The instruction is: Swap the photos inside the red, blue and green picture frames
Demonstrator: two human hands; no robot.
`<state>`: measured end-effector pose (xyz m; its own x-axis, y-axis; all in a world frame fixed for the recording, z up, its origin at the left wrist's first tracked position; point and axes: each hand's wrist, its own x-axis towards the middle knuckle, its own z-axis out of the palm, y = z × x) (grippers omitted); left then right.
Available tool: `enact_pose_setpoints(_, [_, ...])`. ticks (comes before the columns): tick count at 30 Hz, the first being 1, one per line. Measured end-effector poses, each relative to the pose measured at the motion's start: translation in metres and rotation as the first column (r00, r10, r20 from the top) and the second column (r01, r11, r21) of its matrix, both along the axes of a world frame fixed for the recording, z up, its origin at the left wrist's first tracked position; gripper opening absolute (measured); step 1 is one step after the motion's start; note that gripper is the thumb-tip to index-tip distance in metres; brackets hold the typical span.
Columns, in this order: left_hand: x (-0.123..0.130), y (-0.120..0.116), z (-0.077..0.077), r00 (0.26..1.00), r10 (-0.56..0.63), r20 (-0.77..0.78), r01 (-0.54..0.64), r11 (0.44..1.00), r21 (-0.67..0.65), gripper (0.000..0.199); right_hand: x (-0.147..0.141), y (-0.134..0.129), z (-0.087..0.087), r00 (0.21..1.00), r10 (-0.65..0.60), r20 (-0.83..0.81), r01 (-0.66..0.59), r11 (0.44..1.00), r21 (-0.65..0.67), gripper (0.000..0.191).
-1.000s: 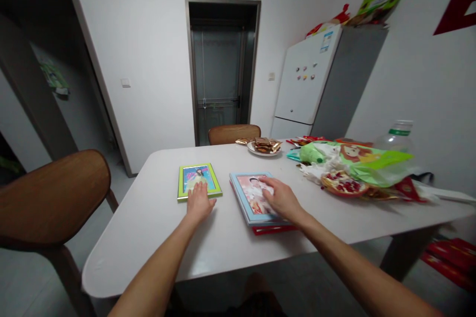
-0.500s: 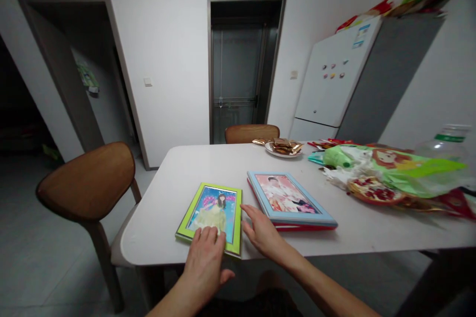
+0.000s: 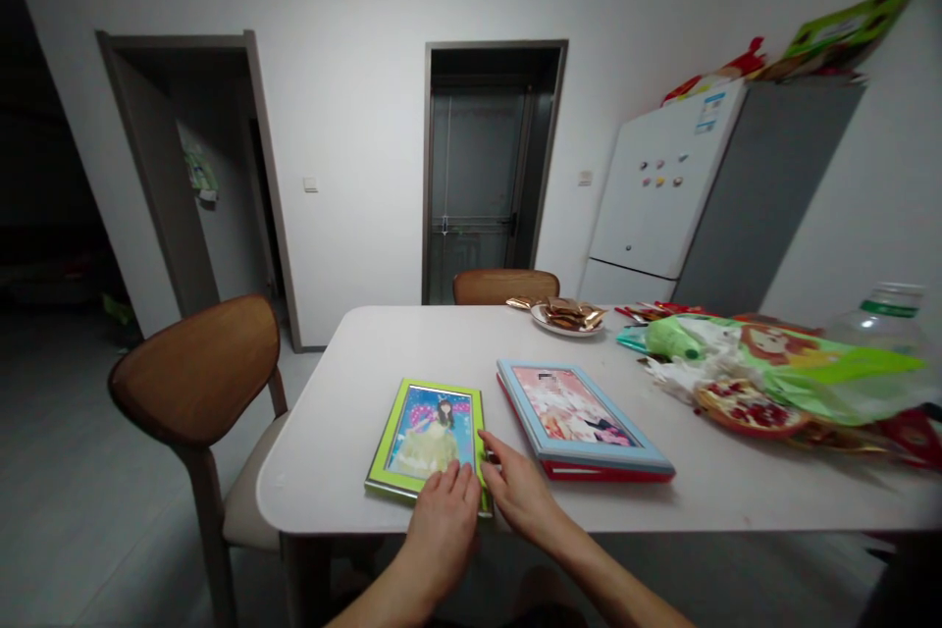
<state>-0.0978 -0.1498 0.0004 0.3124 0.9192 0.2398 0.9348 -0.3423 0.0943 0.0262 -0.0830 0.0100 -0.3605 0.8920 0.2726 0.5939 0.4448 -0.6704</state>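
Note:
A picture frame (image 3: 392, 432) with a lime-green border lies face up near the front edge of the table, showing a figure in a pale yellow dress on blue. My left hand (image 3: 444, 518) rests flat on its lower right part, fingers stretched out and covering that bit of the picture. At the frame's right edge is my right hand (image 3: 521, 493), its fingertips against the side and its fingers a little apart. Just right of that hand, a light-blue picture frame (image 3: 531, 410) with a pink picture lies on top of a red item (image 3: 610, 474), mostly hidden beneath it.
The white table (image 3: 331, 412) holds a plate of gold-wrapped packets (image 3: 570, 314) at the back. To the right are an opened pomegranate (image 3: 751, 410), a green plastic bag (image 3: 816, 353) and a clear bottle (image 3: 883, 314). A brown chair (image 3: 198, 368) stands at left; a fridge (image 3: 654, 186) stands behind.
My left hand has slid from the green frame's lower middle to its lower right corner. My right hand's fingers have drawn in against the frame's edge. The view has tilted up.

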Motion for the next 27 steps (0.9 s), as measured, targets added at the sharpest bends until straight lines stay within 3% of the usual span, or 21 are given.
enact_pose_setpoints(2, [0.002,-0.003,-0.002,1.0,-0.014,0.021,0.013,0.999,0.029,0.032,0.002,0.001,0.0,0.999,0.005,-0.048,-0.006,1.0,-0.003,0.047])
enact_pose_setpoints(4, [0.002,-0.008,0.006,0.997,-0.025,0.067,0.021,0.998,0.062,0.025,0.005,0.003,0.003,0.992,0.013,-0.124,-0.014,1.0,-0.008,0.045])
enact_pose_setpoints(6, [-0.001,-0.011,0.023,0.985,-0.003,0.171,-0.016,0.994,0.111,0.028,0.007,0.004,0.008,0.977,0.015,-0.213,-0.016,1.0,-0.001,0.044])
enact_pose_setpoints(8, [-0.008,-0.013,0.044,0.928,0.052,0.368,-0.123,0.978,0.171,0.034,0.004,0.005,0.013,0.963,0.005,-0.269,-0.005,1.0,0.002,0.045])
enact_pose_setpoints(9, [-0.013,-0.013,0.054,0.865,0.074,0.496,-0.192,0.962,0.192,0.034,0.0,0.005,0.016,0.961,0.003,-0.277,-0.003,1.0,-0.001,0.045])
enact_pose_setpoints(11, [-0.024,-0.013,0.072,0.67,0.058,0.74,-0.305,0.93,0.203,0.034,-0.01,0.004,0.019,0.965,0.021,-0.261,-0.024,1.0,-0.007,0.046])
enact_pose_setpoints(14, [-0.043,-0.012,0.08,0.415,0.04,0.909,-0.389,0.911,0.138,0.039,-0.029,0.003,0.02,0.977,0.087,-0.195,-0.085,0.996,0.016,0.045])
enact_pose_setpoints(16, [-0.054,-0.013,0.07,0.306,0.088,0.948,-0.408,0.912,0.047,0.042,-0.039,0.003,0.018,0.985,0.122,-0.124,-0.115,0.992,0.055,0.043])
enact_pose_setpoints(19, [-0.066,-0.016,0.038,0.184,0.159,0.97,-0.387,0.919,-0.077,0.047,-0.044,0.003,0.013,0.984,0.174,0.027,-0.176,0.976,0.126,0.038])
enact_pose_setpoints(22, [-0.072,-0.023,0.007,0.225,0.236,0.945,-0.371,0.918,-0.141,0.051,-0.04,-0.002,0.011,0.96,0.197,0.197,-0.232,0.957,0.174,0.031])
enact_pose_setpoints(24, [-0.073,-0.028,-0.005,0.329,0.298,0.896,-0.389,0.907,-0.158,0.051,-0.036,-0.006,0.012,0.941,0.184,0.283,-0.242,0.952,0.185,0.028])
enact_pose_setpoints(27, [-0.073,-0.035,-0.01,0.537,0.345,0.769,-0.411,0.904,-0.118,0.048,-0.032,-0.011,0.015,0.917,0.183,0.353,-0.255,0.952,0.17,0.025])
